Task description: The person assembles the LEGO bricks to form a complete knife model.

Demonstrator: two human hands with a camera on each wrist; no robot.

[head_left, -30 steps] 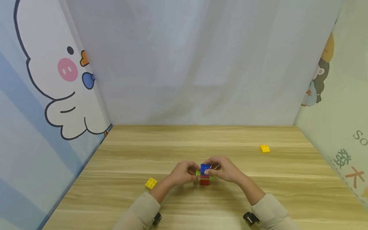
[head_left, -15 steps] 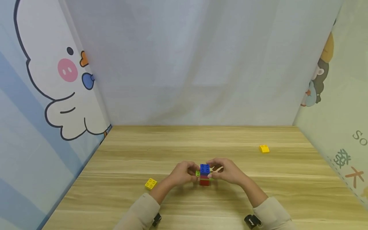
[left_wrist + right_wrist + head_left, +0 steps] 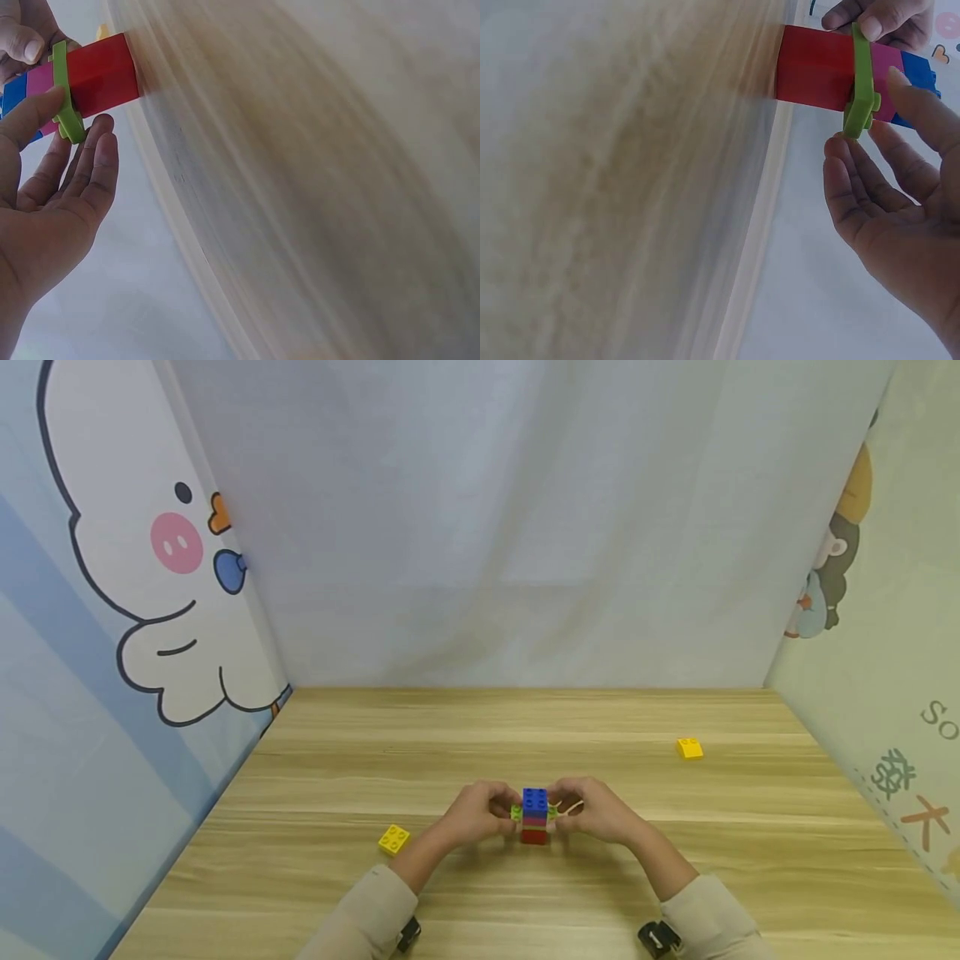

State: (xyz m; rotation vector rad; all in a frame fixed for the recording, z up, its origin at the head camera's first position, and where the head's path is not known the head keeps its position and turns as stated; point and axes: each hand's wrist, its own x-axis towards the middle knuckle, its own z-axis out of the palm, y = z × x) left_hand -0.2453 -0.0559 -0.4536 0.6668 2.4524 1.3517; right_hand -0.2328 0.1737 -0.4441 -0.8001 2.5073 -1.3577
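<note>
Tabletop (image 3: 465, 735), brick tower (image 3: 535, 820) upright, blue end (image 3: 535, 798) up

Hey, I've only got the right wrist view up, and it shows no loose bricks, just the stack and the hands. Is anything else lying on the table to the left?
Observer: Yes, the head view shows a yellow brick on the table, just left of the left forearm.
Operator: Okay, and anything over on the right?
Observer: A smaller-looking yellow piece lies out there, farther back than the right hand.
Operator: My angle catches the blue brick side-on. How many studs on its top?
Observer: From the head view, the blue brick has four studs, two by two.
</note>
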